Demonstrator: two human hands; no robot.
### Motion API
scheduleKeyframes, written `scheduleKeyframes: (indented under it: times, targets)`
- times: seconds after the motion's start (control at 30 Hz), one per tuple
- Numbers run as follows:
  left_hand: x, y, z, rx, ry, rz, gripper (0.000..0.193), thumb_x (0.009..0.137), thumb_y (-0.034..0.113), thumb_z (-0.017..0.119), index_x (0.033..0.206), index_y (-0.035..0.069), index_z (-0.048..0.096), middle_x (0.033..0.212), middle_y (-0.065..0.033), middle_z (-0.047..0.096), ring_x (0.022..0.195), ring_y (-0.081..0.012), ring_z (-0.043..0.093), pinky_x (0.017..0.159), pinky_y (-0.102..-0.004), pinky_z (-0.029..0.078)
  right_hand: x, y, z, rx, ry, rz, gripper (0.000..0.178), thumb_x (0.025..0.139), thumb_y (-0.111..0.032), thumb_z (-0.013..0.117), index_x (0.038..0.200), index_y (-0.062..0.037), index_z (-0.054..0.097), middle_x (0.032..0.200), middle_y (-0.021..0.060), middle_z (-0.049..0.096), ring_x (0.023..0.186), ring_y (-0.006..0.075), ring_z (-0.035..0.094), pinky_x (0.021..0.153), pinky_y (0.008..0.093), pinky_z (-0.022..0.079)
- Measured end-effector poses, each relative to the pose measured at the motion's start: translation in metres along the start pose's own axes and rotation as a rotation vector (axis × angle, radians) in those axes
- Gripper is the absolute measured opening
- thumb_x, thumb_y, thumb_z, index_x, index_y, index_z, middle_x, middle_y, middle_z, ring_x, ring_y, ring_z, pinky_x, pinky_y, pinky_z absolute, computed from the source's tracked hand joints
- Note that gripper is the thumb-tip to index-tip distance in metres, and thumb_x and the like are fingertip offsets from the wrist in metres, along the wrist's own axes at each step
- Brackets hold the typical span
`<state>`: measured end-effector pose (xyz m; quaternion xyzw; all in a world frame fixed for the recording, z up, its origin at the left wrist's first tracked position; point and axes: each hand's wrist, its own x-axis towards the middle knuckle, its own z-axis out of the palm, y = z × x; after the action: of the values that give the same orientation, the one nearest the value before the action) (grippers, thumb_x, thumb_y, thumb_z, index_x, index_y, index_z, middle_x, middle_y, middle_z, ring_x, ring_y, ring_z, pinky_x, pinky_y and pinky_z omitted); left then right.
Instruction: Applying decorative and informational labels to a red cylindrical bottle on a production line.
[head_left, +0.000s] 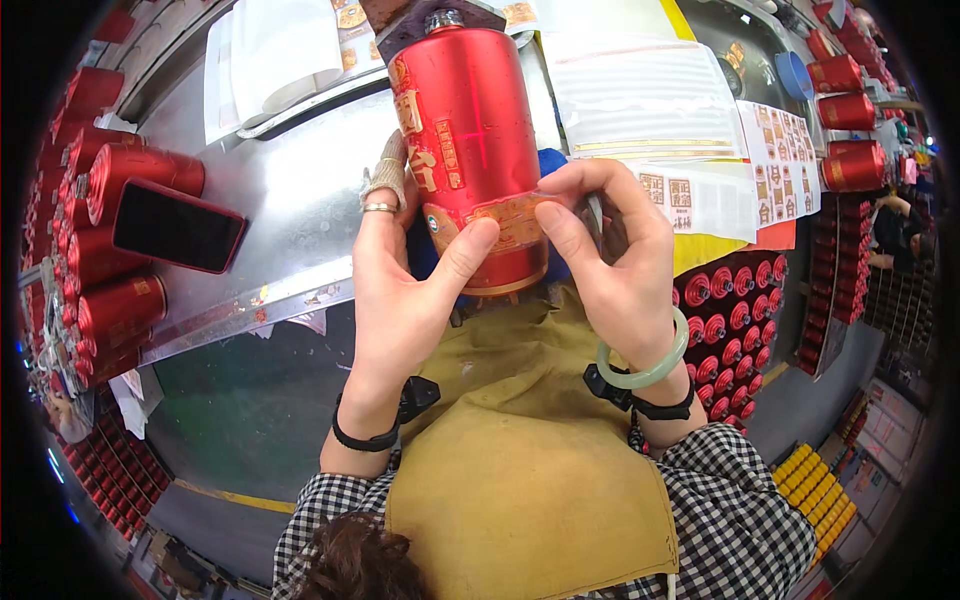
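Observation:
A glossy red bottle (pixel 500 110) lies with its neck away from me, its base toward my apron. Gold decals run down its left face, and a wide gold label (pixel 513 212) wraps round its lower part. My left hand (pixel 400 270) is closed round the bottle's left side, thumb on that label, with a cloth finger cover (pixel 387 172) on one finger. At the label's right end, my right hand (pixel 620 250) has thumb and forefinger bent onto its edge. Something dark grey shows under the right fingers, too hidden to name.
Decal sheets (pixel 785 165) and white paper (pixel 640 90) lie right of the bottle. A phone (pixel 180 226) rests by several red bottles (pixel 125 310) on the left. A dark metal block (pixel 440 22) stands at the bottle's neck. Racked red bottles (pixel 735 320) stand at right.

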<state>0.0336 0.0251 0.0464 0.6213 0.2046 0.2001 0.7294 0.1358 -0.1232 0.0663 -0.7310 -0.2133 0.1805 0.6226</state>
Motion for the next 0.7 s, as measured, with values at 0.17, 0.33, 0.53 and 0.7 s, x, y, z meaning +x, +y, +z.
scheduleKeyframes:
  times: [0.17, 0.33, 0.53, 0.7]
  targets:
    - [0.0000, -0.0006, -0.0009, -0.021, 0.000, -0.027, 0.078, 0.094, 0.011, 0.080, 0.155, -0.009, 0.035, 0.148, -0.0173, 0.052, 0.138, -0.0249, 0.052, 0.117, -0.0390, 0.042, 0.0004, 0.0005, 0.0002, -0.008, -0.012, -0.014, 0.015, 0.093, 0.000, 0.073, 0.107, -0.0004, 0.069, 0.090, 0.0044, 0.067, 0.082, 0.0122, 0.061, 0.078, 0.0273, 0.050]
    - [-0.0007, -0.0001, 0.0000, 0.022, -0.007, 0.004, 0.080, 0.096, 0.012, 0.078, 0.158, -0.009, 0.031, 0.152, -0.0183, 0.049, 0.142, -0.0256, 0.049, 0.119, -0.0395, 0.039, 0.0007, 0.0025, -0.0001, 0.011, -0.016, -0.007, 0.014, 0.094, 0.000, 0.072, 0.108, -0.0003, 0.069, 0.090, 0.0039, 0.067, 0.082, 0.0115, 0.061, 0.078, 0.0271, 0.050]
    - [-0.0020, 0.0001, -0.0020, -0.041, -0.001, -0.070, 0.076, 0.100, 0.011, 0.073, 0.159, -0.010, 0.029, 0.154, -0.0177, 0.048, 0.144, -0.0253, 0.047, 0.120, -0.0394, 0.038, 0.0018, 0.0006, 0.0000, -0.002, -0.021, -0.020, 0.014, 0.094, -0.001, 0.073, 0.108, -0.0002, 0.068, 0.090, 0.0041, 0.068, 0.083, 0.0106, 0.062, 0.078, 0.0271, 0.051]
    - [-0.0024, 0.0020, -0.0034, -0.033, -0.011, -0.088, 0.075, 0.100, 0.011, 0.072, 0.159, -0.008, 0.031, 0.155, -0.0162, 0.047, 0.144, -0.0245, 0.047, 0.120, -0.0393, 0.038, 0.0014, 0.0013, 0.0007, 0.009, -0.031, -0.003, 0.013, 0.095, -0.001, 0.072, 0.108, -0.0003, 0.068, 0.090, 0.0039, 0.068, 0.083, 0.0105, 0.062, 0.078, 0.0272, 0.052]
